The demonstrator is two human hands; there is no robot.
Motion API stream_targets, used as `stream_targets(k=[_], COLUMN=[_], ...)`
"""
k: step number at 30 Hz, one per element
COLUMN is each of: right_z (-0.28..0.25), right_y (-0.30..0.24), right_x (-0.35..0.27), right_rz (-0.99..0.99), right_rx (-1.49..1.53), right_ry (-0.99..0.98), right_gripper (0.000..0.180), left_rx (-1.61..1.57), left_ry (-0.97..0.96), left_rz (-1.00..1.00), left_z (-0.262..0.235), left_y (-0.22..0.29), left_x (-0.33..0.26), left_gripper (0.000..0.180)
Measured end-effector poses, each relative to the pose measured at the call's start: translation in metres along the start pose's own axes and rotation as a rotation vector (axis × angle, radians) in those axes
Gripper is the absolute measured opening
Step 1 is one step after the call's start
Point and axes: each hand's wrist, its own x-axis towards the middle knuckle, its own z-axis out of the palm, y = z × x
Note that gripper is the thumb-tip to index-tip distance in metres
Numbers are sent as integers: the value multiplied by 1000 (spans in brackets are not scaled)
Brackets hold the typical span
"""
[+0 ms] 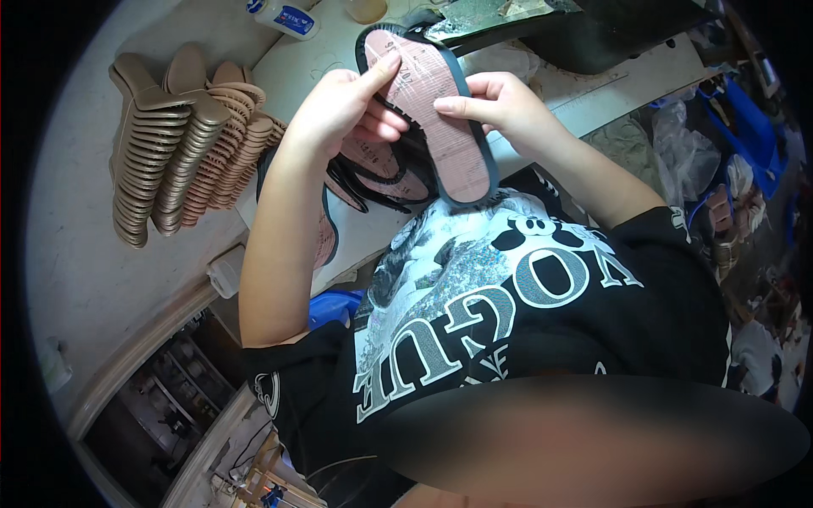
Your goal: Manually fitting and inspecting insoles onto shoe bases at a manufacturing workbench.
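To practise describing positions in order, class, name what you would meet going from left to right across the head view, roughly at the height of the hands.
Stacked tan and bronze soles → left hand → pink-faced sole → right hand → clear plastic bag → blue plastic item.

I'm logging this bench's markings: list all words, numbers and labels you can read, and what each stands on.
Wording is described here, not copied.
Black shirt: large pale capitals, readable, plus smaller letters; print on sleeve unclear.
Raised pink sole: dark printed characters, partly readable, rest too small.
Other pink soles below: dark print, too small to read.
White bottle: blue label, too small to read.
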Motion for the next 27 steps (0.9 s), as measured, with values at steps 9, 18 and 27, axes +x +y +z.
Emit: stream_targets(k=[9, 18, 27], right_z=[-5, -12, 28], right_y=[-6, 9, 2], right_x=[23, -30, -21], right_rz=[46, 260, 85], right_rx=[-25, 144, 417], right_ry=[33, -217, 74], right_gripper=[31, 33, 26], left_rx=[-237, -293, -227], left_ry=[56, 184, 140], left_rz=[56, 85, 37], left_z=[0, -3, -29], left_y=[-16, -16, -8], left_x=[7, 14, 43], left_gripper=[31, 34, 43])
